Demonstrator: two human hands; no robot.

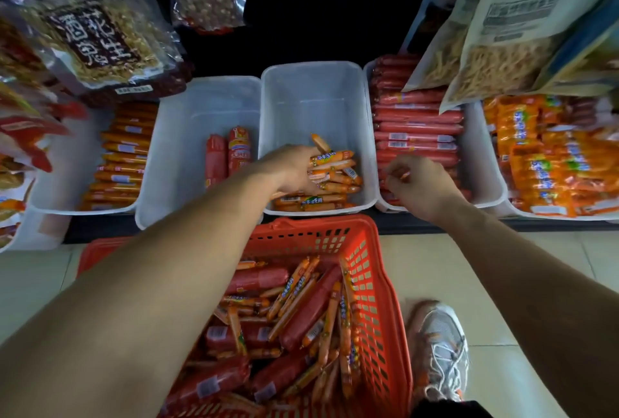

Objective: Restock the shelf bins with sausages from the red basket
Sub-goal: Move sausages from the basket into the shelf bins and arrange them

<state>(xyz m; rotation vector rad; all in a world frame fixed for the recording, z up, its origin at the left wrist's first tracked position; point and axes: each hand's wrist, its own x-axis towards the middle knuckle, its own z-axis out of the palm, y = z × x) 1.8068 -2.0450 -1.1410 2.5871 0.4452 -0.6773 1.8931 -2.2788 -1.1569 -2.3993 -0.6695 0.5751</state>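
**Shelf restock: bins, basket and hands as found**

Surroundings: five clear bins stand in a row along the shelf's front edge. The red basket [380, 283] sits on the tiled floor [502, 267] against that edge, below the centre bin [315, 89]. Hanging snack bags [100, 42] overlap the far-left bin [67, 183] from above. A second group of hanging pouches [502, 32] covers the rear of the two bins on the right. A grey shoe [442, 350] is just beside the basket's right wall.

Task items: thin orange sausages [331, 183] are piled at the front of the centre bin. Their long axes run roughly parallel to the shelf's front edge, and one stands tilted toward the back. The basket holds a jumble of thin orange and thick red sausages [311, 310], most angled toward the shelf. Two thick red sausages [227, 153] lie front to back in the bin left of centre. The right-hand bin [475, 190] is stacked with long red sausages [418, 123] lying crosswise.

Hands: the left hand [294, 169] reaches into the centre bin and grips a bunch of the thin orange sausages. The right hand [418, 183] is over the front of the right-hand bin with its fingers curled. Whether it holds anything cannot be told.

Obscured: the left forearm hides the basket's left half and part of its near rim. Package print is blurred, and the shelf's rear is in darkness
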